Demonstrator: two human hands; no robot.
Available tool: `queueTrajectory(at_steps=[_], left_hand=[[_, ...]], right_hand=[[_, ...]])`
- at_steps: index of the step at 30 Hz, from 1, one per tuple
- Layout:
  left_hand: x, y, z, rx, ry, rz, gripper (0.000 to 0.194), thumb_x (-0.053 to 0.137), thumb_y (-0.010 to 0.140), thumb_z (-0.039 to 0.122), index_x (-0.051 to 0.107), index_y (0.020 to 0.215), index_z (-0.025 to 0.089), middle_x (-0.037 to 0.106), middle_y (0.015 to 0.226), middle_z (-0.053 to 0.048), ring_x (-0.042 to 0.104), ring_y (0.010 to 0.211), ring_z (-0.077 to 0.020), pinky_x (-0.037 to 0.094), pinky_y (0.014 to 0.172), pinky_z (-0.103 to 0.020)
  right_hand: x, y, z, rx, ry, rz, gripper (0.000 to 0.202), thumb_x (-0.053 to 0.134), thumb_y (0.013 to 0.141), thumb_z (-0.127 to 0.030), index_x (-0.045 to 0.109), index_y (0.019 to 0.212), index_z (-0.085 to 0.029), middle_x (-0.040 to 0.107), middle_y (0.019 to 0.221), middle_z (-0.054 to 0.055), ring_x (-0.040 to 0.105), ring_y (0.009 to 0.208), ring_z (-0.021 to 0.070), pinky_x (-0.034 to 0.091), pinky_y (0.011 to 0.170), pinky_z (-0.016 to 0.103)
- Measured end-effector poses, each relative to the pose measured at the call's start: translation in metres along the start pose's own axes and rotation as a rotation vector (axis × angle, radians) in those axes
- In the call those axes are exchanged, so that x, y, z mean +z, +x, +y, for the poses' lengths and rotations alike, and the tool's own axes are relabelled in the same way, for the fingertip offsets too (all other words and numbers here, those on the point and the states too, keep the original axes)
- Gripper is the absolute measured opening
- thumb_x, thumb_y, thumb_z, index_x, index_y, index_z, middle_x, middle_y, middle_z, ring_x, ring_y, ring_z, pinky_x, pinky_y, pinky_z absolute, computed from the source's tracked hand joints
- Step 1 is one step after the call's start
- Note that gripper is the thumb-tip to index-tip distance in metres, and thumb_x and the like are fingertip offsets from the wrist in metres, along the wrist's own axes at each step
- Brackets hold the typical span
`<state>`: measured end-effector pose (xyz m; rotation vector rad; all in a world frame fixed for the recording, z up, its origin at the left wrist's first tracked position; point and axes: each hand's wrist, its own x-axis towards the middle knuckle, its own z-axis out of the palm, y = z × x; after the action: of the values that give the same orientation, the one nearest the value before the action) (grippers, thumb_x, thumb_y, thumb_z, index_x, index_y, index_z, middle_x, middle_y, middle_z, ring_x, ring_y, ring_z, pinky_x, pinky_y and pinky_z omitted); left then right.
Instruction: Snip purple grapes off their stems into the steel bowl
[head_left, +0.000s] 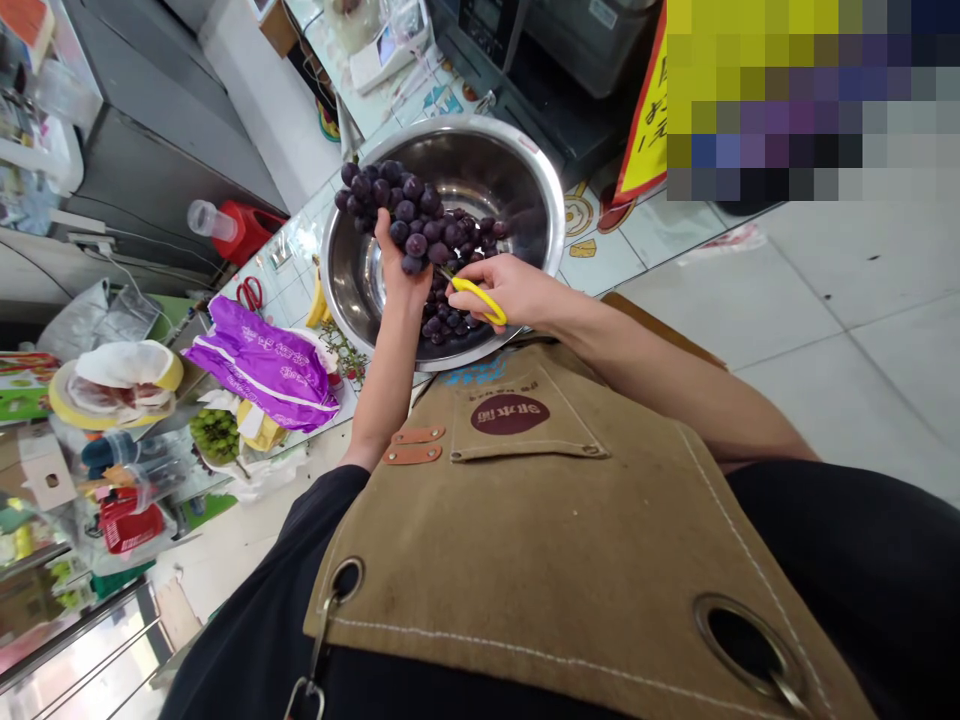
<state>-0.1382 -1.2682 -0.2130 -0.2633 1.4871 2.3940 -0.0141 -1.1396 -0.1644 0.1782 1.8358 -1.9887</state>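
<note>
My left hand [403,265] is closed around a bunch of dark purple grapes [409,215], holding it up over a wide steel bowl [555,215]. The thumb shows against the berries while the other fingers are hidden behind them. In my right hand [510,287] is a pair of scissors [480,298] with yellow handles. Its blade tips reach in at the lower edge of the bunch; whether they touch a stem I cannot make out. More loose dark grapes [450,322] lie in the bowl below.
Left of the bowl are a banana [318,298], red-handled scissors [250,292], a purple bag [266,365] and green grapes [215,434]. A white scale [390,55] and a dark appliance [525,90] stand behind. A yellow sign [646,130] hangs at the right.
</note>
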Motion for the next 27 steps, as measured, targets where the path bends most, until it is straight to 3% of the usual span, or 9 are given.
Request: queueTrajectory(at_steps=[6,12,17,20,24,27], left_hand=[[0.002,-0.003,0.002,-0.069,-0.026,-0.059,0.075,0.018,0.108,0.071,0.073,0.132,0.026,0.081,0.129,-0.004,0.057,0.155,-0.0257,0.056,0.124,-0.044],[0.003,-0.005,0.007,-0.058,0.076,-0.077,0.077,0.024,0.098,0.089,0.071,0.133,0.039,0.083,0.128,0.004,0.048,0.162,-0.0248,0.048,0.132,-0.048],[0.002,-0.005,0.016,-0.056,0.03,-0.088,0.078,0.029,0.099,0.084,0.074,0.133,0.03,0.08,0.132,-0.007,0.057,0.155,-0.0296,0.059,0.121,-0.044],[0.001,-0.004,0.015,-0.032,0.069,-0.017,0.072,0.037,0.098,0.085,0.074,0.134,0.035,0.08,0.133,-0.005,0.056,0.155,-0.0292,0.061,0.117,-0.044],[-0.004,-0.006,0.009,-0.04,0.102,-0.051,0.077,0.021,0.102,0.081,0.073,0.135,0.035,0.082,0.131,0.0,0.051,0.159,-0.0253,0.058,0.121,-0.047],[-0.009,-0.014,0.01,-0.053,0.071,-0.054,0.074,0.032,0.101,0.08,0.074,0.134,0.03,0.08,0.135,-0.007,0.061,0.152,-0.028,0.061,0.117,-0.049]], right_hand=[[-0.001,-0.004,0.0,0.065,-0.012,-0.031,0.035,0.084,0.097,-0.048,0.064,0.095,-0.019,0.058,0.061,-0.003,0.051,0.047,0.0095,0.041,0.045,0.024],[-0.008,-0.027,-0.008,0.192,0.078,-0.146,0.038,0.067,0.105,-0.059,0.065,0.101,-0.021,0.06,0.067,-0.001,0.051,0.048,0.0112,0.034,0.043,0.025],[-0.009,-0.036,-0.002,0.108,0.013,-0.149,0.031,0.073,0.103,-0.05,0.062,0.095,-0.022,0.058,0.067,-0.002,0.054,0.056,0.0121,0.045,0.053,0.025],[-0.007,-0.039,0.0,0.021,-0.008,-0.166,0.026,0.072,0.104,-0.047,0.064,0.101,-0.022,0.056,0.068,-0.004,0.051,0.058,0.0112,0.044,0.055,0.024],[-0.013,-0.046,-0.004,-0.036,-0.08,-0.273,0.03,0.074,0.101,-0.049,0.068,0.111,-0.021,0.057,0.069,-0.005,0.049,0.058,0.0112,0.041,0.054,0.023],[-0.027,-0.055,-0.008,-0.034,-0.11,-0.353,0.04,0.076,0.098,-0.054,0.068,0.12,-0.021,0.058,0.072,-0.004,0.052,0.06,0.0122,0.041,0.055,0.024]])
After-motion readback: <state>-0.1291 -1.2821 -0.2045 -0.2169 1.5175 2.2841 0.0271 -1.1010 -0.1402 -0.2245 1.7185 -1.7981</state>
